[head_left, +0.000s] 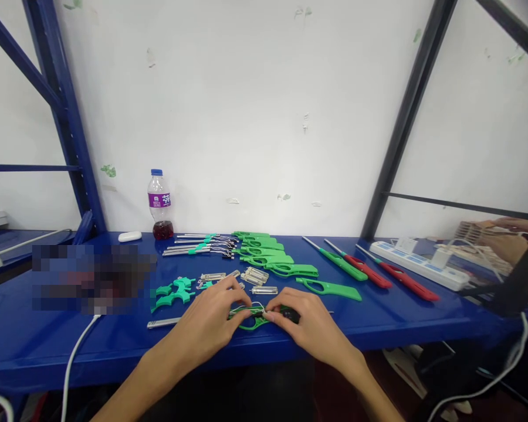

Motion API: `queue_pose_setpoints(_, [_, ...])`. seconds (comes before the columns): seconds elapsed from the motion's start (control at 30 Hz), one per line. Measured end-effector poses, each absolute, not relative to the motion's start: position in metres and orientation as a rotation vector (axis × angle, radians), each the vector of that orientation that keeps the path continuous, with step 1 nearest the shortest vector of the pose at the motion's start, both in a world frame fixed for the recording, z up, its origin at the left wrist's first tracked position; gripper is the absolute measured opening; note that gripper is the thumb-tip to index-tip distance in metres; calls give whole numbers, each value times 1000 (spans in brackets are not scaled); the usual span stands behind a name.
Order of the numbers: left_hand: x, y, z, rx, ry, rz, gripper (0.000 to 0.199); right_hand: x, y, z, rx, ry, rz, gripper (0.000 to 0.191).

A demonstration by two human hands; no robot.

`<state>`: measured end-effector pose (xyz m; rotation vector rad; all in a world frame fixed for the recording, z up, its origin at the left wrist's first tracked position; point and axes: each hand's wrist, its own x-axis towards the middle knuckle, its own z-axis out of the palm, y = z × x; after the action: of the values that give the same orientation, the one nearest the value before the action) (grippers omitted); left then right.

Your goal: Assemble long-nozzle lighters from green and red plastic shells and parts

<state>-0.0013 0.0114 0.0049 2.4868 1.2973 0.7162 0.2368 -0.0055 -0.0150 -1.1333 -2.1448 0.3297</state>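
Observation:
A green lighter casing [259, 323] lies at the front of the table with a black part and a thin white wire [259, 305] in it. From the left, my left hand [217, 313] pinches the casing between thumb and forefinger. My right hand [307, 316] is closed at the wire, fingertips together, with a black piece [290, 315] under its fingers. A metal tube [162, 323] sticks out left of my left wrist. Just behind are clear fuel tanks [264, 290] and teal plastic pieces [176, 293]. My fingers partly hide the small parts.
Green casings [268, 258] and metal rods with wires [189, 249] lie in rows behind. To the right are a finished green lighter [343, 265], red lighters [407, 281] and a power strip [418, 265]. A bottle [159, 208] stands by the wall; a person's hand [510, 243] shows far right.

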Motion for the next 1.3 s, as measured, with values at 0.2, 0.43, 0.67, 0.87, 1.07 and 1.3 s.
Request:
queue_pose_setpoints(0.2, [-1, 12, 2, 2587, 1384, 642, 15, 237, -6, -14, -1128, -2142, 336, 15])
queue_pose_setpoints(0.43, [-2, 13, 0, 2671, 1397, 637, 18, 237, -5, -15, -1132, -2146, 328, 16])
queue_pose_setpoints(0.67, [-6, 14, 2, 2576, 1376, 736, 24, 237, -5, -15, -1129, -2156, 313, 17])
queue_pose_setpoints(0.87, [-3, 11, 5, 2531, 1422, 769, 22, 237, -4, -15, -1128, -2153, 317, 17])
queue_pose_setpoints(1.07, [-8, 6, 13, 2509, 1439, 865, 24, 237, -5, -15, -1131, -2147, 318, 17])
queue_pose_setpoints(1.3, [-24, 13, 22, 2297, 1164, 921, 35, 237, -6, -14, -1137, -2150, 319, 20])
